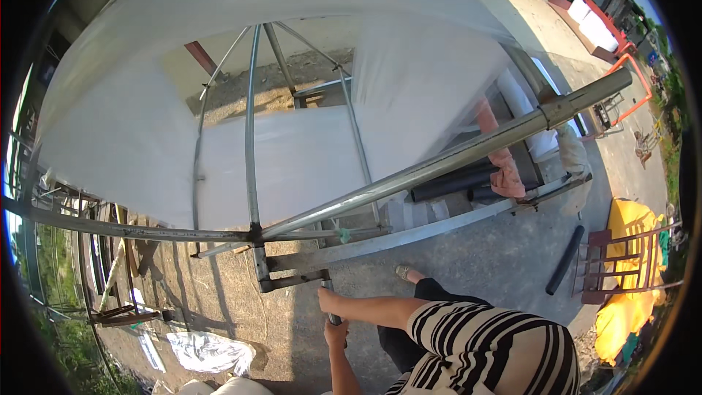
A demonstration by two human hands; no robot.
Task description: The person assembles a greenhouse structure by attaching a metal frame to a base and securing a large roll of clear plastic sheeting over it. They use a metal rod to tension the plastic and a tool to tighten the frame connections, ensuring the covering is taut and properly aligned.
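Observation:
A metal crank handle hangs from the end of a short crank arm, which joins the corner of a large metal pipe frame. Both of my hands are wrapped round this handle. My right hand grips it nearer the crank arm, its forearm reaching in from the striped sleeve. My left hand holds it closer to me, with that forearm rising from the lower edge. Beyond the crank, broad translucent white plastic film spans the frame. A long thick pipe slants away to the upper right.
A pale metal beam runs along the frame's near side. Dark rolls and a pinkish wrapped piece lie within it. To the right are a black tube, a brown chair and yellow sheeting. White sheeting lies at lower left.

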